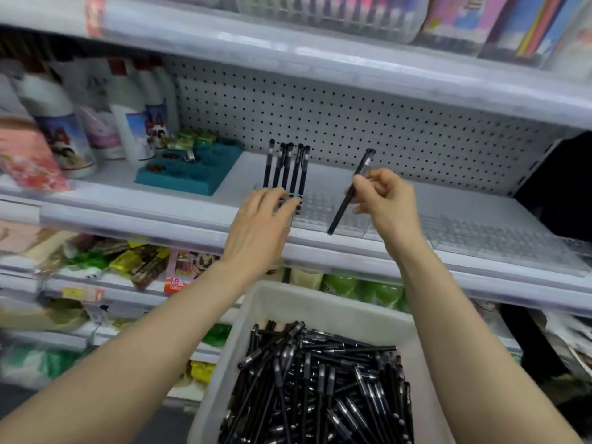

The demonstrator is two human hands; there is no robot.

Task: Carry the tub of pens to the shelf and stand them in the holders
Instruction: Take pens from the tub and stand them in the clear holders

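bright, even light | soft blur (worst at edges) | wide-angle bowing

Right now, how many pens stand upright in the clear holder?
5 standing pens, side by side at the left end of the clear holder; the left hand covers their bases and may hide more.

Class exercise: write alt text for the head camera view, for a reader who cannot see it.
A person's right hand pinches a black pen tilted above clear holders on a shop shelf, while the left hand rests by five pens already standing. A white tub of pens sits below.
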